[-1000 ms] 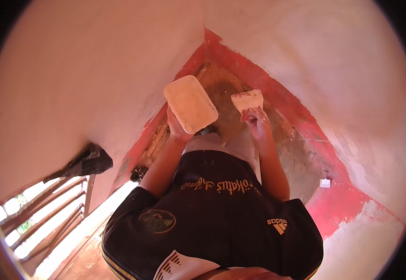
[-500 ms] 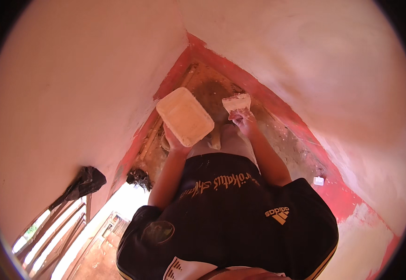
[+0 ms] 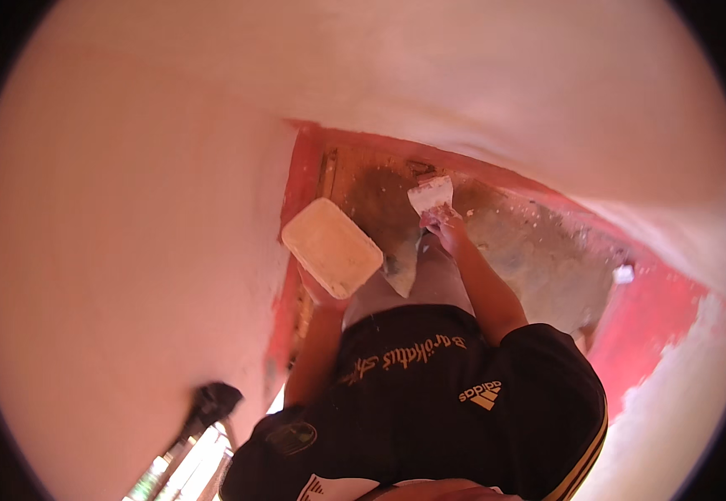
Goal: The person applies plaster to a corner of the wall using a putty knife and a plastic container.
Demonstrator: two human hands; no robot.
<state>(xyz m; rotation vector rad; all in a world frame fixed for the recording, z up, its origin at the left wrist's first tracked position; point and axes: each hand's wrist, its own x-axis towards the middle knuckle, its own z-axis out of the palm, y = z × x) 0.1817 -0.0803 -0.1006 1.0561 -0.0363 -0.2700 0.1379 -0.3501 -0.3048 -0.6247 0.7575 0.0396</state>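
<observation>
My left hand (image 3: 316, 290) is closed under a rectangular cream slab (image 3: 332, 248) with rounded corners, its flat face turned up. It resembles a plasterer's hawk or a shallow tray, and most of the fingers are hidden beneath it. To the right, my right hand (image 3: 446, 225) grips a wide-bladed putty knife (image 3: 431, 194). Pale smears coat the blade and the fingers. The blade points away from me above the floor, apart from the slab and from the walls.
Two pale walls (image 3: 154, 184) meet ahead at a corner, with a red band (image 3: 463, 159) along their base. The stained floor (image 3: 522, 242) lies below. A small white object (image 3: 624, 274) is at the right. A dark cloth or bag (image 3: 217, 401) hangs by a bright barred opening at lower left.
My view has turned, so the wall corner and the barred opening sit differently. Both hands appear slightly lower in the picture. The putty knife's blade has tilted, and both holds are kept.
</observation>
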